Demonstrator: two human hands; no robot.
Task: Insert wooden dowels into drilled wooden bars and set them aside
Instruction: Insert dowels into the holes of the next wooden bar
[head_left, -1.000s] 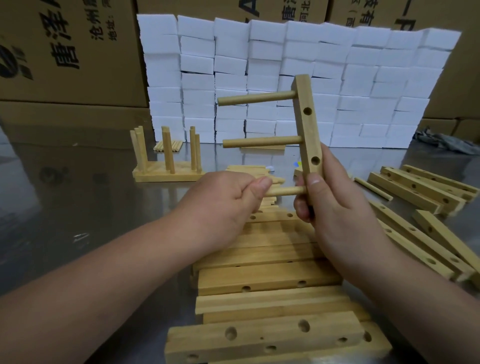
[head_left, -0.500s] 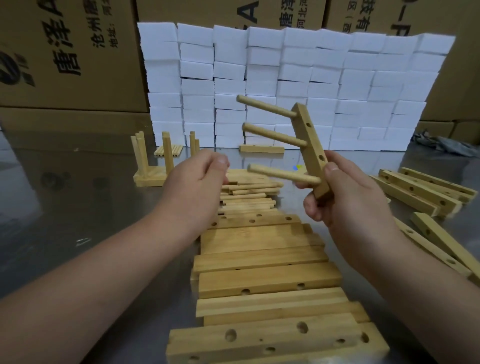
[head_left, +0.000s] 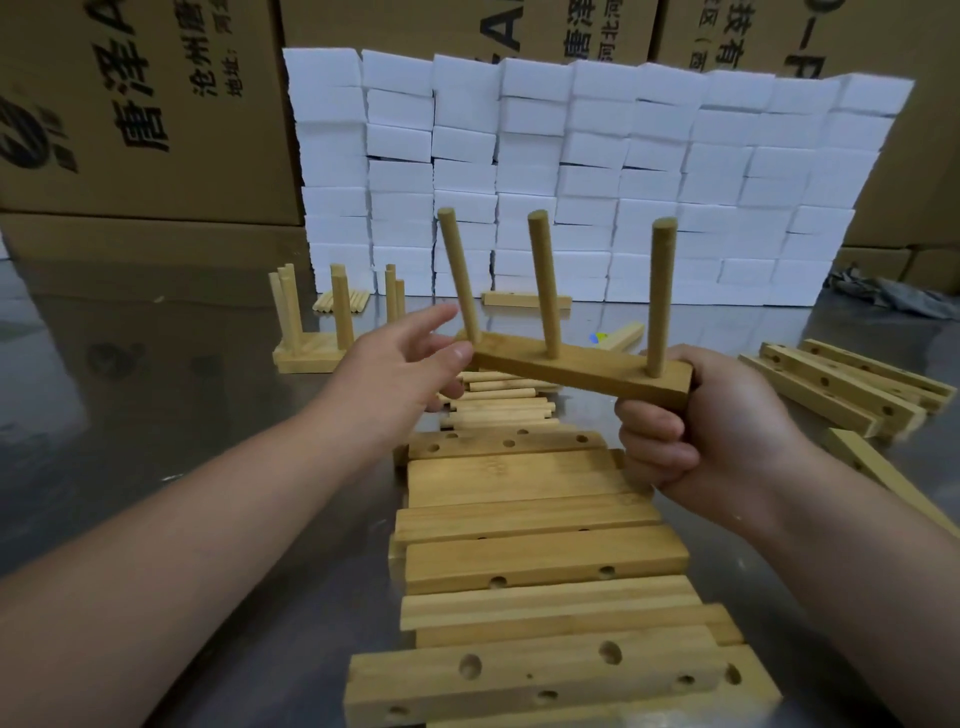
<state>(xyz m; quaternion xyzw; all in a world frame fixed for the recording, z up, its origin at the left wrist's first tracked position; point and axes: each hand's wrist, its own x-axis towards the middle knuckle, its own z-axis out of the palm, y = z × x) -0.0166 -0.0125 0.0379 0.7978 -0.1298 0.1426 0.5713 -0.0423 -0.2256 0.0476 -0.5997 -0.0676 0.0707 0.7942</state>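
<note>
A wooden bar with three dowels standing up from it is held level above the table. My right hand grips the bar's right end from below. My left hand is at the bar's left end, fingers stretched out, thumb touching the end. Under the bar lies a heap of loose dowels. A row of drilled bars runs toward me down the middle of the table. Finished bars with upright dowels stand at the back left.
More drilled bars lie at the right. A wall of white foam blocks stands behind, with cardboard boxes beyond it. A small bundle of dowels and a single bar lie near the foam. The steel table is bare at left.
My right hand turned the bar from upright to level, so the dowels now point up. My left hand let go of the lowest dowel and now reaches to the bar's left end.
</note>
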